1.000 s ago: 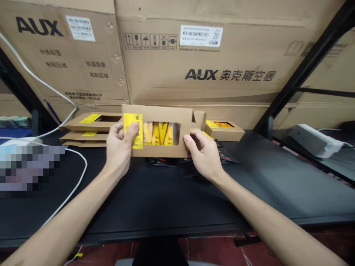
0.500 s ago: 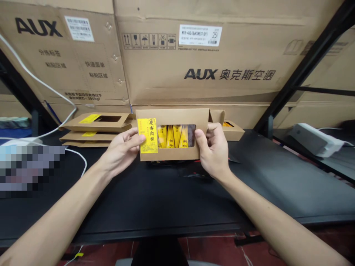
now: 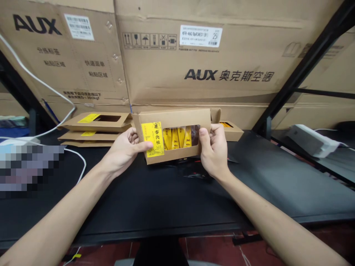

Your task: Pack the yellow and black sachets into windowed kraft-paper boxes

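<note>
Closest in, the left hand and right hand reach forward from the bottom corners of the view and meet at 12 o'clock. Their fingers are clamped on the two ends of a brown cardboard box, which is held just above the table and tilted, with its left end lower. The left thumb presses on a yellow label on the box front. The box window shows yellow packets, and a cardboard flap stands up at its right end. Dark wrappers lie on the table under the box. At 10 o'clock sits a stack of flat cardboard boxes, and at 1 o'clock another box lies just beyond the right hand. A white cable runs along the table at 10 o'clock. Large AUX cartons stand behind everything.
</note>
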`<state>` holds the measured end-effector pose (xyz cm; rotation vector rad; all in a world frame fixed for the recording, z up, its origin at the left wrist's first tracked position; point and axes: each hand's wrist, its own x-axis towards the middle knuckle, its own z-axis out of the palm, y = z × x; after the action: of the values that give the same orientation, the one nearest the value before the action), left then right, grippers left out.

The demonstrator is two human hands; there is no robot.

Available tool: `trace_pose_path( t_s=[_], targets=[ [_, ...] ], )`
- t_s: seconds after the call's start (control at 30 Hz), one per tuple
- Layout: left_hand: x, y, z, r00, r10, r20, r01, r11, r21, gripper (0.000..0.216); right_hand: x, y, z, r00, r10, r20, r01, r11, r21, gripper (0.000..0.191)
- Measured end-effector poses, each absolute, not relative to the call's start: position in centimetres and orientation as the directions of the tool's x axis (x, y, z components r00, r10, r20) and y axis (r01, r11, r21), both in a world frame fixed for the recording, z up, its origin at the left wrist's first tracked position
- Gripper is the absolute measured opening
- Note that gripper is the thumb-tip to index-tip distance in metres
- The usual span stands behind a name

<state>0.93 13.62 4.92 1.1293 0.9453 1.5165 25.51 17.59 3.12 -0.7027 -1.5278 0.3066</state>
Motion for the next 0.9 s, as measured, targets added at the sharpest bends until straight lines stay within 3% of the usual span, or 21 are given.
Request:
trace_pose_path(
  t_s=[0.33, 0.63, 0.9],
  targets=[
    [0.8, 13.5, 4.7, -0.196, 0.958, 0.21, -0.117, -0.235, 0.965, 0.065, 25.4, 17.8, 3.0, 0.103, 0.581, 0.808, 0.326, 0.747, -0.579, 0.048],
    [0.3, 13.2, 4.8, -0.247, 0.856, 0.454, 0.064, -0.453, 0.889, 0.065, 25.3, 18.2, 2.9, 0.144, 0.623, 0.769, 0.28, 0.719, -0.636, 0.043],
    [0.9, 12.3, 5.1, -0.002, 0.966, 0.259, -0.054, -0.259, 0.964, 0.086, 25.5, 18.4, 3.0, 0.169, 0.616, 0.77, 0.246, 0.73, -0.638, 0.038]
  ],
)
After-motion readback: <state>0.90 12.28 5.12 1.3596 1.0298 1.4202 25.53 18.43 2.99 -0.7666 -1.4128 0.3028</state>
